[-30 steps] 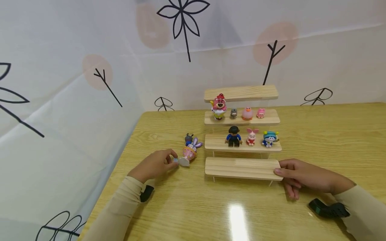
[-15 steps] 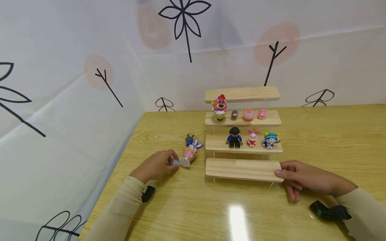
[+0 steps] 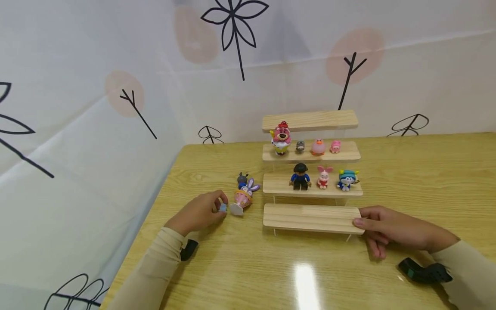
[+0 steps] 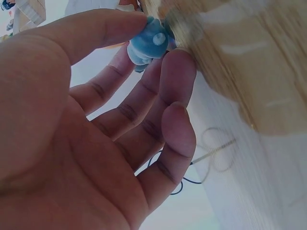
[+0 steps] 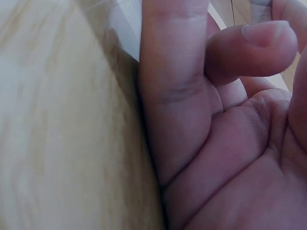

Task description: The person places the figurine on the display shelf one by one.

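Head view: barely a shift is seen now, the blue figure (image 3: pixel 222 207) being pinched by the left hand (image 3: pixel 198 212) beside the rabbit figure (image 3: pixel 243 199), the lowest shelf (image 3: pixel 308 217) gripped by the right hand (image 3: pixel 393 228), so work seems held at the grasp.

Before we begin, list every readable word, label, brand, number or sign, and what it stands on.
None: no text can be read on the figurines, tiered wooden stand or backdrop, which shows drawn plants. Any marks on the black wrist devices are too small to read.
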The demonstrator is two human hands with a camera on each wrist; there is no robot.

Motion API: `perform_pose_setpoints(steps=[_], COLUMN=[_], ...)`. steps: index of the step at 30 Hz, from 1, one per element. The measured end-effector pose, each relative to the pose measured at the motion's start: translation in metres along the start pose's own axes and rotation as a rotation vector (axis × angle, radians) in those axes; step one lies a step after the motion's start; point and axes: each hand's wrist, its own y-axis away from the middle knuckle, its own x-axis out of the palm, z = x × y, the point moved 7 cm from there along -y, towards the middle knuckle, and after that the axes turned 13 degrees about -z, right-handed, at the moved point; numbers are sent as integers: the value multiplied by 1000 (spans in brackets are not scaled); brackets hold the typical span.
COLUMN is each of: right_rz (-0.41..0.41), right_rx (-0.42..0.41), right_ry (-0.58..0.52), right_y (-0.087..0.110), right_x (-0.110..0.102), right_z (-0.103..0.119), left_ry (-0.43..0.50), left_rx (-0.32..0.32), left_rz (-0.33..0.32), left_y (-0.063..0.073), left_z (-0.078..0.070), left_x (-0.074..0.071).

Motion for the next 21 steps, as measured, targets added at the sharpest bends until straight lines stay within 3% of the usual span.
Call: perform_pose_setpoints(steps=[9,21], right_rz=[-19,-41], right_rx=[27,4], right_ry=[-16,29], right_y=[2,2], right_x=[1,1], right_z=[-2,-1], left_ry=[-17,-41], left_rx=[-8,-6], left_rz=[-27,-57], left_y=[0,-1], left_z=[1,0], left_x=[2,-2])
